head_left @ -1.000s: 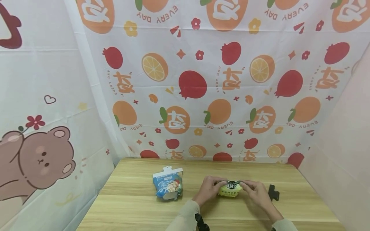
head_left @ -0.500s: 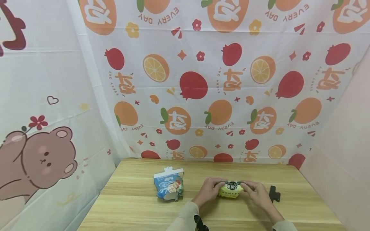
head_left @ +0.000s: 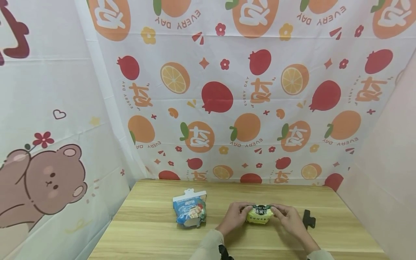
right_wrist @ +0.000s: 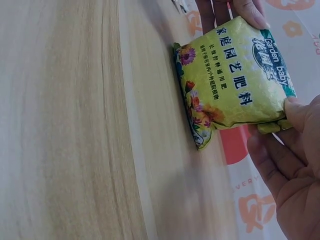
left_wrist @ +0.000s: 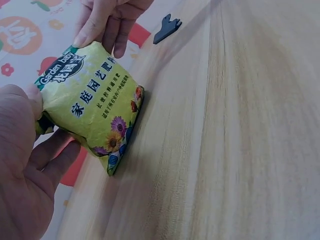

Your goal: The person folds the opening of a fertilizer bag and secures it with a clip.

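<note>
the left hand (head_left: 234, 217) and right hand (head_left: 290, 219) each pinch an upper corner of a yellow garden baby fertilizer bag (head_left: 259, 217), thumbs closed against fingers, right of the middle of the wooden table (head_left: 156, 242). a black clip (head_left: 308, 219) lies toward the right edge. toward the far left corner, a white clip (head_left: 189, 196) spans a blue bag (head_left: 187, 210); beyond the far edge hangs fruit-print cloth (head_left: 238, 90).

The packet (left_wrist: 87, 95) is yellow with multicoloured printed flowers
</note>
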Demonstrator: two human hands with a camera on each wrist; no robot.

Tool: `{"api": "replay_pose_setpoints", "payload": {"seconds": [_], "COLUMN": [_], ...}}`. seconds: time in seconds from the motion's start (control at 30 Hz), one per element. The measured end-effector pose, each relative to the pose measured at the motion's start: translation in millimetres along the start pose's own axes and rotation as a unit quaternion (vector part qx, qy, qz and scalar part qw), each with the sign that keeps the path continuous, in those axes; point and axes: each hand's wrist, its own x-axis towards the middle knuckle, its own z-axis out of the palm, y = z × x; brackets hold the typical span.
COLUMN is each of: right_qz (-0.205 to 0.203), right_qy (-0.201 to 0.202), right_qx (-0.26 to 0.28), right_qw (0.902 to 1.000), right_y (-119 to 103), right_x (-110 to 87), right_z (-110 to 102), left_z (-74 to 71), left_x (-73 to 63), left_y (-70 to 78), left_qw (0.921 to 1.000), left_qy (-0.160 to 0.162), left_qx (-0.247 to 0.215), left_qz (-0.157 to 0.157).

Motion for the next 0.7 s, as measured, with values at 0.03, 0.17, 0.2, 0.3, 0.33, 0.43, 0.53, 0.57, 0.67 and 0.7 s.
{"api": "replay_pose_setpoints", "payload": {"seconds": [0.03,0.17,0.2,0.3,0.33,0.43,0.53,0.57,0.67,0.7], "right_qz": [-0.002,-0.007,-0.009,-0.015,-0.017,-0.028,-0.036,-0.040,-0.047,-0.049], "right_qy": [0.000,0.005,0.007,0.013,0.016,0.026,0.040,0.042,0.054,0.057], "right_qx": [-0.003,-0.011,-0.012,-0.019,-0.023,-0.037,-0.050,-0.052,-0.057,-0.059], "right_qw": [1.0000,0.9999,0.9999,0.9996,0.9994,0.9986,0.9973,0.9969,0.9958,0.9954], "right_y": [0,-3,-3,-5,-6,-9,-10,-11,-10,-9], "right_x": [0.2,-0.2,-0.3,-2.3,-2.9,-4.3,-5.4,-5.4,-6.0,-6.2], "right_z": [0,0,0,1,1,2,3,3,4,3], "left_z": [0.0,0.8,1.0,2.7,3.1,4.5,7.1,8.2,11.8,13.2], "left_x": [0.1,0.6,0.7,-0.7,-1.0,-0.6,1.4,2.1,4.5,5.4], "left_y": [0.0,-0.8,-0.8,0.4,1.3,5.0,8.4,9.1,10.1,9.7], "left_qw": [1.0000,0.9998,0.9997,0.9991,0.9989,0.9988,0.9991,0.9993,0.9996,0.9996], "left_qy": [0.001,0.004,0.004,0.004,0.003,0.001,-0.004,-0.005,-0.006,-0.008], "left_qx": [-0.001,-0.004,-0.004,-0.010,-0.013,-0.022,-0.021,-0.019,-0.004,0.001], "left_qz": [-0.003,-0.021,-0.026,-0.040,-0.044,-0.045,-0.036,-0.033,-0.028,-0.026]}}
